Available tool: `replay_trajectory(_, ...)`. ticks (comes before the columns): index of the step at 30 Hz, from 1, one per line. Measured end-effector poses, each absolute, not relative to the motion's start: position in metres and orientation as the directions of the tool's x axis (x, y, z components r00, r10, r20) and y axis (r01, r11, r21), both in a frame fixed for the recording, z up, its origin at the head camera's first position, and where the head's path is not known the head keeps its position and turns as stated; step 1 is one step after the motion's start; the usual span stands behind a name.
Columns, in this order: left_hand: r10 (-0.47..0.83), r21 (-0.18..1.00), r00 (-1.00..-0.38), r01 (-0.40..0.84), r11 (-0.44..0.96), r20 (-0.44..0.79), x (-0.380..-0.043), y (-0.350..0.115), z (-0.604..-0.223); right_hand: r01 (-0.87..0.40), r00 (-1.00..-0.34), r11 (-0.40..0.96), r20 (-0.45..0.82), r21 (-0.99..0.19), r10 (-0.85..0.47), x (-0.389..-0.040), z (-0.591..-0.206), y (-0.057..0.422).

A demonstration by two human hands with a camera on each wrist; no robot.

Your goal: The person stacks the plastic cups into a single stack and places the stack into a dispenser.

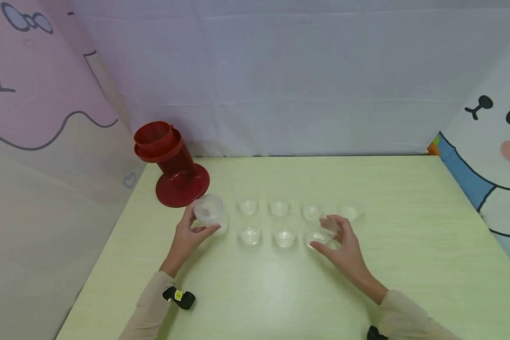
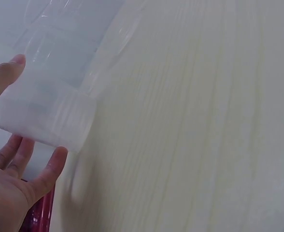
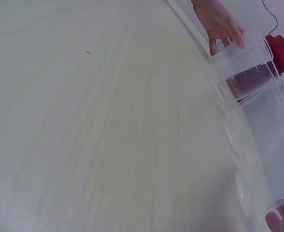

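Handling cups at either end of a double row

From where I stand, the person has both hands busy over a pale table (image 1: 259, 302). The left hand (image 1: 188, 240) grips a cloudy cup (image 1: 211, 211), perhaps several nested together, with thumb and fingers on opposite sides. It is in from the far left corner, just beside the base of a red stand (image 1: 182, 189). Whether the cup's bottom touches the tabletop, I can't tell.

Nearer the right edge, the right hand (image 1: 347, 246) has thumb and fingers curled round a clear cup (image 1: 321, 232) at the end of the front row; how firmly they press, I can't tell. Between the hands stand two front cups (image 1: 250, 232), and behind, toward the far edge, runs a back row of four (image 1: 279, 207).

My guess is that the cups are being either set out in rows or gathered into a stack; this instant doesn't settle which. If gathered, the next move calls for a straight, light lift on the right, clear of the neighbours, then lining up the cups to nest. If set out, it calls for a clean release without nudging the row.
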State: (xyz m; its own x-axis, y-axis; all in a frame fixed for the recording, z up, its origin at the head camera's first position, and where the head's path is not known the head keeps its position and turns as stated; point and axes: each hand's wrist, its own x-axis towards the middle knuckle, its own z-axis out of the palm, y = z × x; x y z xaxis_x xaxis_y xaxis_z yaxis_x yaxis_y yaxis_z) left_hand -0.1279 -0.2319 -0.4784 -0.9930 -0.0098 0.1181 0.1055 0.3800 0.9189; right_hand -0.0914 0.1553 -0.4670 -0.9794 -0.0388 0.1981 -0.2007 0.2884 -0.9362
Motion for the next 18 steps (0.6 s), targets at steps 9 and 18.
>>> replay_trajectory(9, 0.005, 0.918, -0.992, 0.118, 0.377, 0.126, -0.1278, -0.2322, -0.4791, -0.192, -0.981, 0.279, 0.188, -0.941, -0.041, -0.0903, -0.4673, 0.1563)
replay_trajectory(18, -0.005, 0.924, -0.994, 0.103, 0.369, 0.112, -0.128, -0.2322, -0.4785, -0.219, -0.976, 0.26, 0.212, -0.941, -0.053, -0.0895, -0.4663, 0.1573)
